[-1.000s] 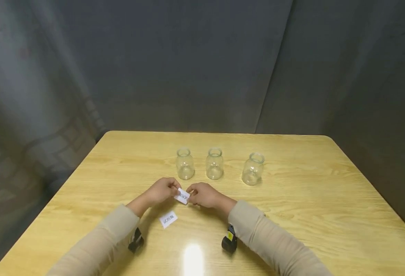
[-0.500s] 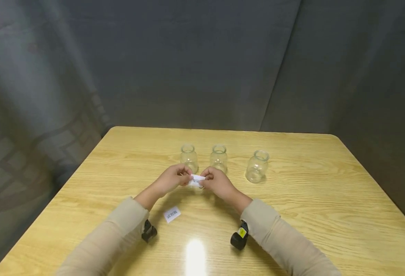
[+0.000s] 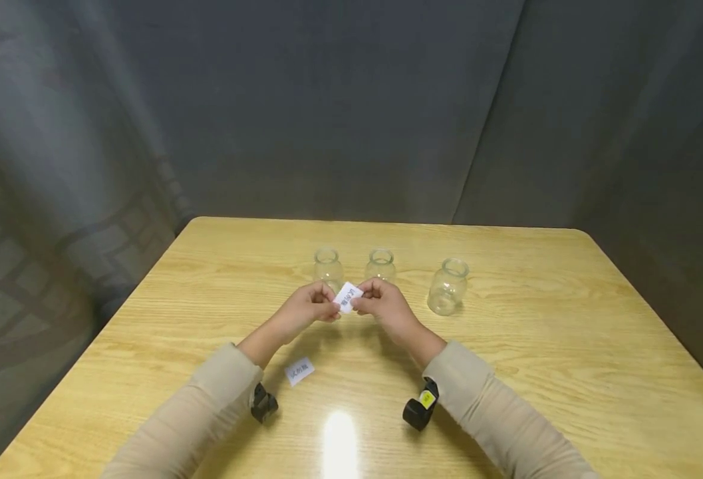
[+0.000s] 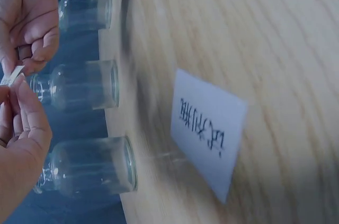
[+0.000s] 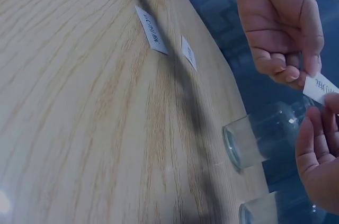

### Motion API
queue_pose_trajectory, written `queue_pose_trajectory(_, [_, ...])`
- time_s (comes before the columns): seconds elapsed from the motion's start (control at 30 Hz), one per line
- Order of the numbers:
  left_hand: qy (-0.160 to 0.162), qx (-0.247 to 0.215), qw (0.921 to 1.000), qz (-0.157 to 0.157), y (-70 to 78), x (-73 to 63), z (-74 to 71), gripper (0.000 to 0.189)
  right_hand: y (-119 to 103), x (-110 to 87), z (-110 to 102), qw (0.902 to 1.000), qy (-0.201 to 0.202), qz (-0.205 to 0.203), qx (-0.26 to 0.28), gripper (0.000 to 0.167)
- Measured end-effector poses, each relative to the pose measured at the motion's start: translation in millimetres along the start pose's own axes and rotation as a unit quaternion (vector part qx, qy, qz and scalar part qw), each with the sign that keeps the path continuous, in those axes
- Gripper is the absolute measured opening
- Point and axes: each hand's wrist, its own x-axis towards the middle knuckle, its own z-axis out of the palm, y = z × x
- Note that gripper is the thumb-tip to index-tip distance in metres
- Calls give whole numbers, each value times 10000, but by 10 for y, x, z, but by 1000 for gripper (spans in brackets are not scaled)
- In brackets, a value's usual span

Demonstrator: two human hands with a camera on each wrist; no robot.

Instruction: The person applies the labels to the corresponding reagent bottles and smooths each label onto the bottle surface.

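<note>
So both hands are on the same thing here: a small white rectangular paper card with dark handwritten characters [image 3: 348,297]. The left hand [image 3: 301,313] pinches one edge between thumb and fingers, and the right hand [image 3: 389,313] pinches the other. The card's tilted, up off the table, kinda halfway between the hands.

Just past it there's a clear round glass jar with a rimmed mouth on the left [image 3: 326,263], plus a matching middle jar [image 3: 381,261]; from the head view the hands cover their lower parts. A third jar [image 3: 447,289] stands upright off to the right, a bit apart from those two.

A second white card, also lettered [image 3: 299,371], lies flat on the yellow wood-grain table [image 3: 566,346] near the left forearm. The right wrist cam catches one more little white card [image 5: 189,53] lying close by it, writing too small to read.
</note>
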Motion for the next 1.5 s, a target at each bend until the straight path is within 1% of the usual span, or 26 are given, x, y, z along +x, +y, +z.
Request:
queue_pose_trajectory(0.07, [-160,1,9999,23,-12,2,7,12,-16,-7,-7,10000,-53,-20,59,13])
queue_pose_trajectory(0.2, [-371,44,9992,127,-40,17,22,12,-17,-23,-37,9996,-279,0,-103,14])
queue_pose_trajectory(0.27, [-378,64,9991,179,-43,24,29,13,-10,-30,-56,9987,-436,47,-250,15])
queue_pose_trajectory(0.33, [-317,118,9992,220,-42,43,36,13,-10,-40,-70,9972,-634,42,-394,16])
queue_pose_trajectory(0.4, [-253,192,9990,306,-32,71,48,13,-24,-47,-85,9964,-713,64,-464,18])
queue_pose_trajectory(0.47, [-173,243,9988,381,-14,97,69,13,-42,-54,-99,9965,-661,69,-508,18])
queue_pose_trajectory(0.53, [-85,196,9989,419,8,115,92,12,-65,-66,-112,9971,-527,61,-539,16])
queue_pose_trajectory(0.6, [-3,57,9990,437,28,119,114,11,-86,-77,-123,9979,-335,80,-540,14])
queue_pose_trajectory(0.7, [15,-210,9989,430,40,110,136,10,-108,-86,-137,9985,-158,75,-526,11])
queue_pose_trajectory(0.83, [-171,-445,9978,469,49,80,147,12,-116,-79,-155,9992,-45,-29,-392,12])
queue_pose_trajectory(0.93, [-365,-410,9972,501,58,45,142,11,-123,-89,-170,9990,-134,-186,-374,13])
queue_pose_trajectory(1.07, [-620,-311,9962,526,69,11,140,10,-129,-111,-196,9964,-402,-373,-641,12])
queue_pose_trajectory(1.13, [-687,-314,9957,541,68,9,144,11,-129,-124,-215,9944,-501,-411,-840,12])
queue_pose_trajectory(1.27, [-771,-371,9949,539,66,9,145,16,-127,-143,-240,9910,-612,-352,-1134,12])
queue_pose_trajectory(1.5, [-1107,-545,9918,344,61,23,132,23,-123,-167,-296,9883,-775,-438,-1242,11])
